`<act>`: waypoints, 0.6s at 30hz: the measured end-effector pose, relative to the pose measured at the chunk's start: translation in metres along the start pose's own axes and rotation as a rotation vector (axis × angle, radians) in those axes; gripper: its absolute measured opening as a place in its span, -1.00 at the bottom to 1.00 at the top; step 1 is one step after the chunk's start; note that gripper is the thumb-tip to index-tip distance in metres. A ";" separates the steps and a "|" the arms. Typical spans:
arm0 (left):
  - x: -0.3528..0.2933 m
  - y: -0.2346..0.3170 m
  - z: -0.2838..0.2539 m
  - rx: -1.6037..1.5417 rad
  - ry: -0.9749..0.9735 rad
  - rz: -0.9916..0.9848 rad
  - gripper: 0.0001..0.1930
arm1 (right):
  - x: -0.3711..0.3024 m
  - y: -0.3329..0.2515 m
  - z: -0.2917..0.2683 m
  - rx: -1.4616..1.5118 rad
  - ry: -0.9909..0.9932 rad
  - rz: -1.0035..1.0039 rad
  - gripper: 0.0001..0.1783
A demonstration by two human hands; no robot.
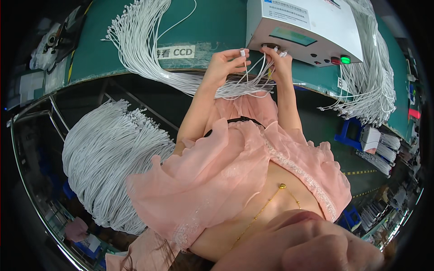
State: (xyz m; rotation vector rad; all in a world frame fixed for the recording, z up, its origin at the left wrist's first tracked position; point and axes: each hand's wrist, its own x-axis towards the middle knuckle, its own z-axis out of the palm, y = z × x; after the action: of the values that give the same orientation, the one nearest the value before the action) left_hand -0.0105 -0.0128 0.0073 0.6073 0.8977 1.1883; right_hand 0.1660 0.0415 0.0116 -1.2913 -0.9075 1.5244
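Note:
Between the thumb and fingers of my left hand point(223, 67) is the white plug point(242, 53) of a thin white cable, held up just left of a tester box. My right hand point(281, 66) is closed on white cable ends point(284, 53), right by the round port point(271, 46) low on the front of the white tester box point(260, 25). Whether a plug sits fully in that port I cannot tell. Below both hands, a thick bundle of white cables point(181, 82) runs from the green table across my lap.
The tester has a green-lit screen point(294, 36), a red button point(335, 60) and a lit green button point(345, 59). More white cables point(377, 72) hang over the table's right edge. A large cable bundle point(108, 167) hangs at my left by a metal rail point(52, 118).

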 end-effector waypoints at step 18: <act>-0.001 -0.006 0.025 0.392 0.137 0.239 -0.78 | -0.021 0.004 0.004 -0.024 -0.119 -0.031 -0.86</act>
State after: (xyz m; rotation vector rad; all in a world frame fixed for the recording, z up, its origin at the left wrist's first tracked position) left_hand 0.0138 -0.0138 0.0164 0.9794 1.2140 1.2875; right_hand 0.1620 0.0201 0.0154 -1.2079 -1.0205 1.5834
